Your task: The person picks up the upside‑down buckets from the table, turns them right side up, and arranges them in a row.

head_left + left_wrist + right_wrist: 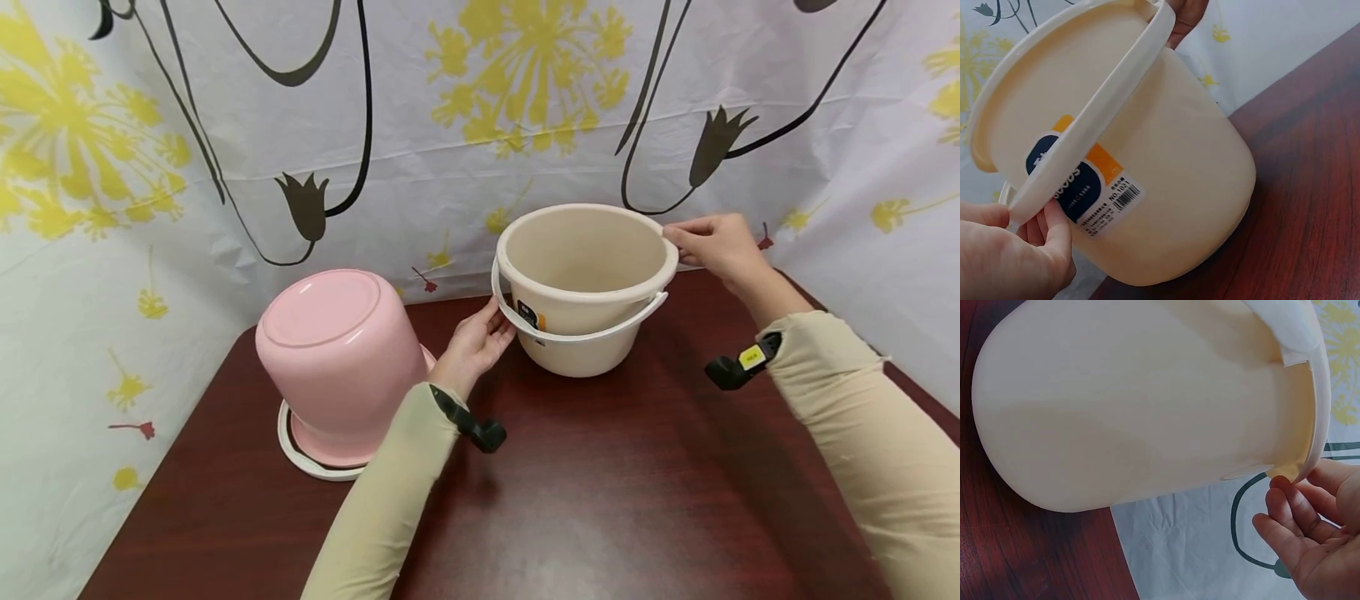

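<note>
A cream bucket [581,358] stands upright near the back of the table, its mouth facing up. Its white handle [600,337] hangs down across the front. At the bucket's left side, my left hand [476,340] pinches the handle between thumb and fingers; the left wrist view shows this grip close to a blue and orange label [1085,187]. My right hand [720,246] pinches the rim at the far right, with the thumb and fingertips meeting at its edge in the right wrist view. The bucket's inner floor is hidden.
A pink bucket [345,358] sits upside down on the left of the dark red table [570,500], with a white handle [315,468] lying round its rim. Behind hangs a white cloth [420,167] with yellow flowers, meeting the table's back edge.
</note>
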Action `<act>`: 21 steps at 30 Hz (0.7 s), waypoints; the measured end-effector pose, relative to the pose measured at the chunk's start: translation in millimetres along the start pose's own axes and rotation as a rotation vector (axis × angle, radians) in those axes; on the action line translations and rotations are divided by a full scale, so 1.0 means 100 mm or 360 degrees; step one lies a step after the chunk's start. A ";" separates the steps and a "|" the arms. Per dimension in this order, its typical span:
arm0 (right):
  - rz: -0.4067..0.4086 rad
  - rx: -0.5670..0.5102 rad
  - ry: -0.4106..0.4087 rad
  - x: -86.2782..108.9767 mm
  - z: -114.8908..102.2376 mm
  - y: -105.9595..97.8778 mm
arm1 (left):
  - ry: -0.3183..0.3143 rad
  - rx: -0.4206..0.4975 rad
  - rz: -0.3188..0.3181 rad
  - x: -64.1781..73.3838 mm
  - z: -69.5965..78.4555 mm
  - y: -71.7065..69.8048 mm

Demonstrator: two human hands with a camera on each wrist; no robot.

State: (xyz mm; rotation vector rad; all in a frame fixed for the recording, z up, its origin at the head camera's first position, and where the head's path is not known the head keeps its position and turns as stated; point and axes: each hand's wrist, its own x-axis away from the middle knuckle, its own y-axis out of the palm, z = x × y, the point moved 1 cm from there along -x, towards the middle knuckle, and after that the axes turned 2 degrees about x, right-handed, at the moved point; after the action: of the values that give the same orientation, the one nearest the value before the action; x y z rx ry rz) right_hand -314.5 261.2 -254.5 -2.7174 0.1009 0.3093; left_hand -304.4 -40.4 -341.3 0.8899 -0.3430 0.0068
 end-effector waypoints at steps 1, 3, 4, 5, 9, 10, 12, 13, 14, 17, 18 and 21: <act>0.0002 -0.0006 0.0002 0.00 0.00 0.00 | 0.0004 -0.0011 0.0006 0.00 -0.01 -0.01; 0.0005 -0.0023 0.0004 0.01 -0.01 0.00 | 0.0008 -0.0029 0.0015 -0.01 -0.03 -0.01; 0.0005 -0.0028 0.0007 0.01 -0.01 0.00 | 0.0011 -0.0039 0.0026 -0.01 -0.04 -0.01; 0.0003 -0.0028 0.0009 0.01 -0.01 0.00 | 0.0014 -0.0050 0.0035 -0.01 -0.04 -0.01; 0.0001 -0.0020 0.0016 0.00 -0.02 0.00 | 0.0022 -0.0080 0.0063 0.00 -0.04 0.01; 0.0004 -0.0017 0.0017 0.00 -0.02 0.00 | 0.0020 -0.0089 0.0064 0.00 -0.05 0.01; 0.0009 -0.0023 0.0019 0.00 -0.02 0.00 | 0.0011 -0.0103 0.0064 0.01 -0.04 0.01; 0.0011 -0.0034 0.0022 0.00 -0.01 0.00 | 0.0003 -0.0118 0.0065 0.01 -0.04 0.01; 0.0014 -0.0054 0.0028 0.00 -0.01 0.00 | -0.0009 -0.0145 0.0075 0.01 -0.04 0.00; 0.0018 -0.0128 0.0051 0.01 0.01 0.01 | -0.0047 -0.0242 0.0101 0.01 -0.03 -0.01; 0.0016 -0.0155 0.0061 0.01 0.02 0.01 | -0.0060 -0.0282 0.0105 0.02 -0.03 -0.01; -0.0009 -0.0229 0.0092 0.01 0.04 0.00 | -0.0079 -0.0381 0.0119 0.02 -0.02 -0.02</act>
State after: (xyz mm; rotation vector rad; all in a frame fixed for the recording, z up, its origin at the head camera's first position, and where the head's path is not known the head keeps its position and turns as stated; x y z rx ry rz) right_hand -314.7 262.4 -258.3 -2.8696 0.0907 0.2446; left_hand -301.7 -40.9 -343.2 0.6407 -0.4140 0.0124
